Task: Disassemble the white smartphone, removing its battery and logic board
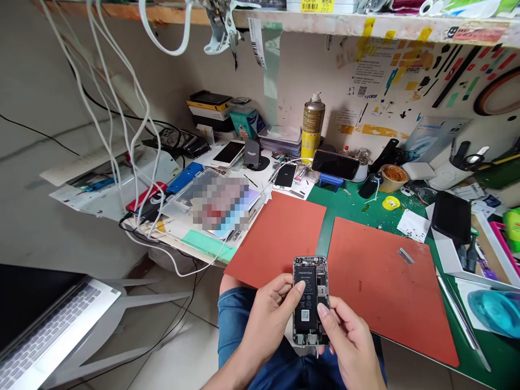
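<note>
An opened smartphone (320, 319), its black battery (305, 303) and inner boards exposed, is held upright above my lap, just off the front edge of the bench. My left hand (272, 309) grips its left side, thumb pressed on the battery's upper part. On the lower right side, my right hand (349, 336) holds the phone with its thumb over the inner parts. Fingers of both hands are partly hidden behind the phone. Beyond it lie two reddish-brown mats (280, 233) on the bench, with a small metallic strip (405, 255) on the right one.
A phone on a blue stand (336, 165) and a yellow spray can (312, 127) stand at the back. Metal tweezers (463, 319) and a white tray (441, 252) are at right. White cables (134, 135) hang at left above a laptop (69, 319). A shelf (349, 23) overhangs the bench.
</note>
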`<state>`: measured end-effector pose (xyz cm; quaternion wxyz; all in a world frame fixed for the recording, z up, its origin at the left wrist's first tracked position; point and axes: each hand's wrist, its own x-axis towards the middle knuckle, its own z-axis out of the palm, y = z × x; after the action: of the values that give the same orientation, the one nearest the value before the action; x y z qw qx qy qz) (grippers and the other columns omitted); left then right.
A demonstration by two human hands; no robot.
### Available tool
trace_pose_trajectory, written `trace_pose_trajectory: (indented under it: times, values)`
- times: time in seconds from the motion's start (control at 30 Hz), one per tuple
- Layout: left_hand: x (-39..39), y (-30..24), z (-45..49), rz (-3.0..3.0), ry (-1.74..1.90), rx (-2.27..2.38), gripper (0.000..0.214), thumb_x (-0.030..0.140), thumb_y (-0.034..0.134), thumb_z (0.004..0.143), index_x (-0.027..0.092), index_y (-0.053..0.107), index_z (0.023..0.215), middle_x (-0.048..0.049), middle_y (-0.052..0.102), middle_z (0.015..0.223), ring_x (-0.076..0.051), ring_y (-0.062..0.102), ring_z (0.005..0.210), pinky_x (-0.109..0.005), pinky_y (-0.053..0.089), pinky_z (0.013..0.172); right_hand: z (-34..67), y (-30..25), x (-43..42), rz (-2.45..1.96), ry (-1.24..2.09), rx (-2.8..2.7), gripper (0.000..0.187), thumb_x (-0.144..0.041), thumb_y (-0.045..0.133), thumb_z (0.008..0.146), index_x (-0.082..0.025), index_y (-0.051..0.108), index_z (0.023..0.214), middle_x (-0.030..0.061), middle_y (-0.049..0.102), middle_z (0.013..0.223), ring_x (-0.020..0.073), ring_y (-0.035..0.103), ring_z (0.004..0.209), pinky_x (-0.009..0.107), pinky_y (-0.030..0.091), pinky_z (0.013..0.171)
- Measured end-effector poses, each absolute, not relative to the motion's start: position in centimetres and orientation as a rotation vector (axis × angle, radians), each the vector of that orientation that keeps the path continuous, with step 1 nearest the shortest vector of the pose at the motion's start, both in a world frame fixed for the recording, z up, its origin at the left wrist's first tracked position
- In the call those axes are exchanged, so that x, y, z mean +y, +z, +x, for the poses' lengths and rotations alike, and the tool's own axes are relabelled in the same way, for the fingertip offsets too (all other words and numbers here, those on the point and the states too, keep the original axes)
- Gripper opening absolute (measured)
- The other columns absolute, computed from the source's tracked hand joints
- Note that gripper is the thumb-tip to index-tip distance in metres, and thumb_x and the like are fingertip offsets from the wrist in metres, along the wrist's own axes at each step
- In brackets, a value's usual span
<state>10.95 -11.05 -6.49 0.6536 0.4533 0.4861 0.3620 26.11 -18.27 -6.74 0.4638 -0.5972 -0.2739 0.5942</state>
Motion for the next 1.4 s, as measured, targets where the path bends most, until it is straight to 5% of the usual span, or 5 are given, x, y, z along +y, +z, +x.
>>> trace_pose_trajectory:
  times: [0.3, 0.4, 0.57, 0.8, 1.4]
  values:
    - [-8.8, -5.4, 13.0, 0.464, 0.736, 0.784, 0.077, 0.078, 0.034, 0.105, 0.017, 0.074, 0.129, -0.0164, 0.081, 0.121, -0.032, 0.08, 0.103, -0.044, 0.067, 0.085, 27.1, -7.2, -16.7, -1.346, 1.53, -0.771, 0.059, -0.073, 0.057, 0.104, -0.019, 0.078, 0.114, 0.0019, 0.066, 0.071, 0.0143, 0.055, 0.06, 0.028, 0.049, 0.06]
    - [-6.6, -5.0, 13.0, 0.404, 0.789, 0.746, 0.069, 0.068, 0.036, 0.11, 0.014, 0.073, 0.13, -0.018, 0.08, 0.125, -0.031, 0.081, 0.101, -0.045, 0.066, 0.093, 28.3, -6.3, -16.1, -1.544, 1.276, -0.921, 0.057, -0.07, 0.063, 0.103, -0.021, 0.076, 0.129, 0.0043, 0.073, 0.08, 0.0174, 0.063, 0.064, 0.029, 0.053, 0.063]
    - [-3.5, -5.2, 13.5, 0.405, 0.835, 0.755, 0.065, 0.06, 0.04, 0.112, 0.009, 0.073, 0.135, -0.0211, 0.08, 0.125, -0.031, 0.082, 0.095, -0.044, 0.066, 0.088, 29.3, -5.6, -13.3, -1.56, 0.839, -1.243, 0.029, -0.052, 0.068, 0.104, -0.026, 0.081, 0.107, 0.0059, 0.075, 0.101, 0.0186, 0.07, 0.082, 0.027, 0.056, 0.069]
    - [-3.6, -6.7, 13.7, 0.418, 0.894, 0.635, 0.065, 0.062, 0.044, 0.111, 0.009, 0.075, 0.132, -0.0192, 0.081, 0.12, -0.032, 0.079, 0.107, -0.042, 0.063, 0.096, 27.0, -9.0, -11.0, -1.478, 0.585, -1.34, 0.019, -0.032, 0.064, 0.109, -0.027, 0.079, 0.119, 0.0041, 0.073, 0.108, 0.0158, 0.073, 0.093, 0.025, 0.059, 0.081]
    - [-3.7, -6.5, 13.9, 0.425, 0.883, 0.605, 0.062, 0.066, 0.066, 0.101, 0.011, 0.078, 0.128, -0.0174, 0.081, 0.12, -0.034, 0.076, 0.12, -0.042, 0.059, 0.105, 27.0, -9.5, -10.9, -1.446, 0.625, -1.316, 0.011, -0.028, 0.064, 0.109, -0.028, 0.074, 0.108, 0.0009, 0.07, 0.1, 0.0138, 0.07, 0.084, 0.022, 0.058, 0.07]
